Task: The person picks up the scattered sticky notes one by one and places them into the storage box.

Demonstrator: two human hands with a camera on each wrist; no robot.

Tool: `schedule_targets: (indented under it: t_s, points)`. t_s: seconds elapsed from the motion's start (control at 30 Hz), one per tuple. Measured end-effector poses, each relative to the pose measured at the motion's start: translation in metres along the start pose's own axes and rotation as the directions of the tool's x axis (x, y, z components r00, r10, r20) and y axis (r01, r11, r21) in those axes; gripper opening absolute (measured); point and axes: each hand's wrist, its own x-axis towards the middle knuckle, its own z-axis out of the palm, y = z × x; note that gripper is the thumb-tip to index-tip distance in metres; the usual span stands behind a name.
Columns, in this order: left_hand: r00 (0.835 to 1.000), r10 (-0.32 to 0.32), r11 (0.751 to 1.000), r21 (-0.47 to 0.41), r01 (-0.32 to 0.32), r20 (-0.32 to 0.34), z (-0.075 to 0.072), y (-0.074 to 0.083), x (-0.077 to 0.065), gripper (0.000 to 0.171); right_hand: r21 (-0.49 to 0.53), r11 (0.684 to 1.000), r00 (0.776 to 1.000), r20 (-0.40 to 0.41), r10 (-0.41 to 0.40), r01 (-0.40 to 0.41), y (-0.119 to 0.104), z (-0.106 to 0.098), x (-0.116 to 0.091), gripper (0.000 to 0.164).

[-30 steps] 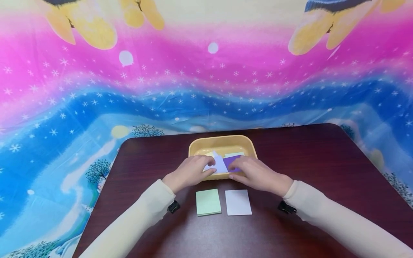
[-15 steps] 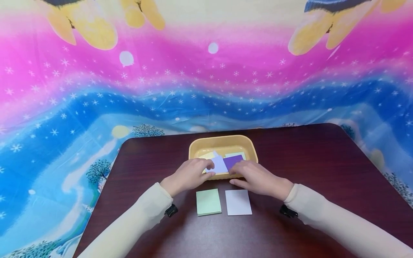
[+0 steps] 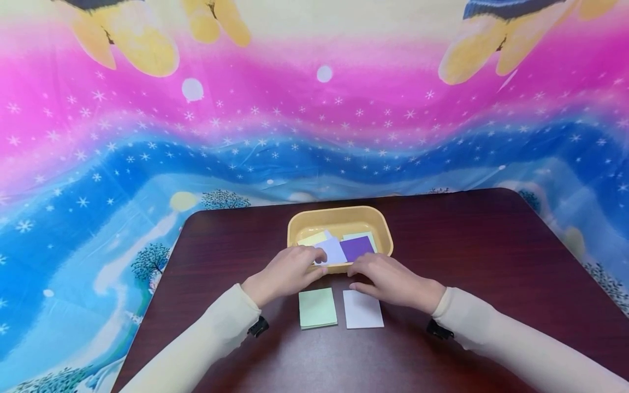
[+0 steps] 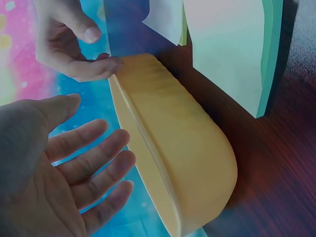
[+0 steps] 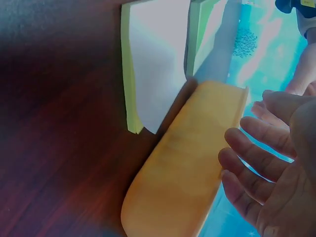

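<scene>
A yellow tray (image 3: 339, 216) stands on the table, holding several paper squares. Among them are a pale yellow one (image 3: 314, 238), a lavender one (image 3: 330, 251), a purple one (image 3: 357, 249) and a pale green one, partly covered. My left hand (image 3: 290, 269) hovers by the tray's front left rim, fingers loosely bent and palm bare in the left wrist view. My right hand (image 3: 395, 277) is at the front right rim, its fingers relaxed around nothing; whether a fingertip touches the rim I cannot tell. Nearer to me lie a light green note pad (image 3: 318, 308) and a white-topped pad (image 3: 363, 309).
The dark reddish-brown table (image 3: 236, 240) has rounded far corners. Behind it hangs a pink and blue cloth (image 3: 295, 120) printed with snowflakes and trees, touching or close to the far edge.
Both hands have drawn back toward me, from over the tray to its front rim. More of the purple and pale yellow squares shows now. The two pads have stayed put.
</scene>
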Motion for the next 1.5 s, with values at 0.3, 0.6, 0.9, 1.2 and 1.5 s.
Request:
schedule_targets:
  t_s: [0.3, 0.6, 0.9, 1.2, 1.5]
  points:
    - [1.000, 0.011, 1.000, 0.017, -0.011, 0.002, 0.004, 0.003, -0.005, 0.027, 0.023, 1.000, 0.999, 0.039, -0.006, 0.006, -0.004, 0.012, -0.005, 0.016]
    - [0.999, 0.026, 0.999, 0.030, -0.027, 0.021, 0.006, 0.008, -0.008, 0.028, -0.029, 1.000, 0.998, 0.068, 0.005, -0.003, -0.004, 0.024, -0.011, 0.024]
    - [0.998, 0.067, 0.998, 0.011, -0.068, 0.021, 0.008, 0.011, -0.010, 0.027, -0.078, 0.993, 0.987, 0.125, 0.102, -0.093, -0.008, 0.028, -0.013, 0.036]
    - [0.995, 0.097, 0.995, 0.021, -0.098, 0.028, 0.012, 0.015, -0.011, 0.026, -0.113, 0.984, 0.977, 0.150, 0.150, -0.134, -0.007, 0.031, -0.014, 0.045]
    - [0.993, 0.102, 0.994, 0.026, -0.104, 0.065, 0.017, 0.018, -0.011, 0.027, -0.149, 0.981, 0.974, 0.171, 0.151, -0.125, -0.005, 0.035, -0.015, 0.050]
